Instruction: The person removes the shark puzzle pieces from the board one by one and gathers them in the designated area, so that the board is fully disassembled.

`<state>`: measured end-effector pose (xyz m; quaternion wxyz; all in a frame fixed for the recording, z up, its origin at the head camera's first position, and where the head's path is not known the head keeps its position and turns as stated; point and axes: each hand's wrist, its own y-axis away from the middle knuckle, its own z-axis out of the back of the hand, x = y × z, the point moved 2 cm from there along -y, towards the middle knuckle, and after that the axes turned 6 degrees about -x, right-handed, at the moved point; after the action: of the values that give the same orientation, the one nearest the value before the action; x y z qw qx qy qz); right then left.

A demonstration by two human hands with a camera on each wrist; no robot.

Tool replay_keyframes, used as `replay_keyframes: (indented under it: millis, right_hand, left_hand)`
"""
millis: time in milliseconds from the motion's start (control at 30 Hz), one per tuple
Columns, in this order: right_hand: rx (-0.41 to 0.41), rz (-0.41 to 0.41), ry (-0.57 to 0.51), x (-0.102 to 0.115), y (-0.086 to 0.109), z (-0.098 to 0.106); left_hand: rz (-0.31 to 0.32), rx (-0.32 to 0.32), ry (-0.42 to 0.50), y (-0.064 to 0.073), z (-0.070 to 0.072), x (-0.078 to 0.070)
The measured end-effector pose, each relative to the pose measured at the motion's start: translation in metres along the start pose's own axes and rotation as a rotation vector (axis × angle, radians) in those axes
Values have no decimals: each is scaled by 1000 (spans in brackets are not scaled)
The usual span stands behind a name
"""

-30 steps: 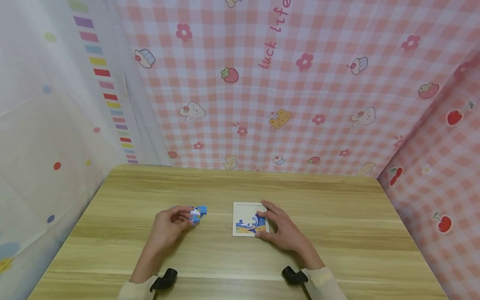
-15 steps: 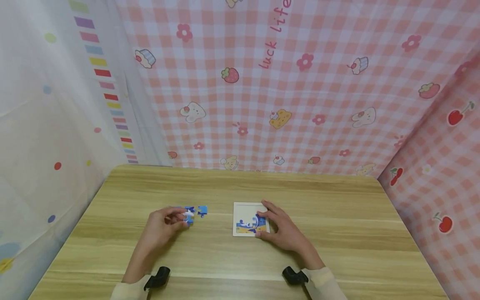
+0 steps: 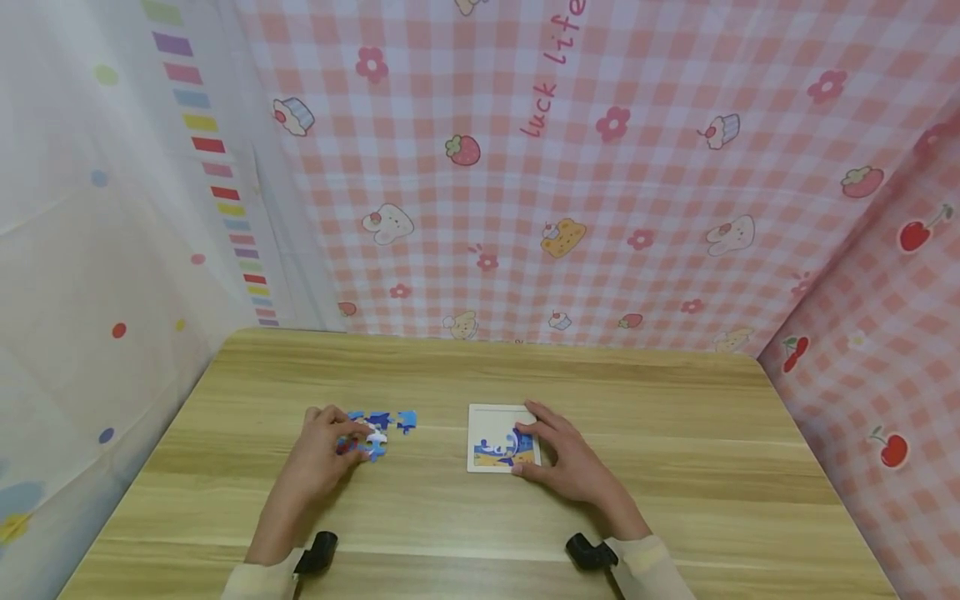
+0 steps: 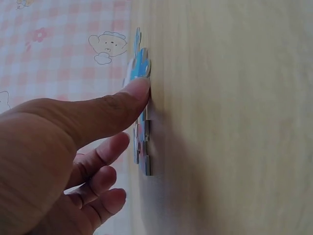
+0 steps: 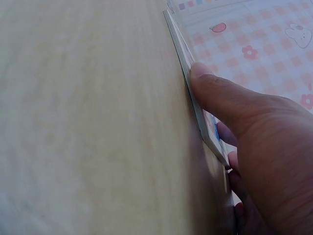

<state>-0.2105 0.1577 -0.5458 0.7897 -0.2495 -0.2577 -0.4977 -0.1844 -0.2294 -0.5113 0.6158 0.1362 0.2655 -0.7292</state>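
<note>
At the left, my left hand (image 3: 318,454) pinches a blue-and-white jigsaw piece (image 3: 377,450) between thumb and fingers, low over the table. In the left wrist view the thumb lies against the edge of a blue piece (image 4: 141,66), the other fingers loosely curled behind. Several more jigsaw pieces lie close together there, partly hidden by the hand; a light-blue piece (image 3: 407,420) sits at their right end. My right hand (image 3: 566,457) grips the right side of a square white-framed puzzle board (image 3: 487,417), thumb at its near edge. Pieces fill the board's lower and right parts; its upper left shows bare backing.
The wooden table (image 3: 450,525) carries the board and the pieces. A pink checked curtain (image 3: 525,183) hangs along the back edge, with a white dotted cloth (image 3: 150,250) on the left. Black wrist mounts (image 3: 318,552) sit at both cuffs.
My left hand has moved a little left with the piece, bringing it down beside the other pieces, which now show more. My right hand and the board have stayed in place.
</note>
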Motion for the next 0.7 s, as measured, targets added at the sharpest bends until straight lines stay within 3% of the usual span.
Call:
replay_keyframes:
  millis: [200, 700]
  right_hand:
    - [3, -3, -1, 2, 0, 1]
    - [4, -3, -3, 3, 0, 1]
  left_hand:
    - [3, 49, -14, 1, -1, 1]
    - [14, 72, 24, 2, 2, 0]
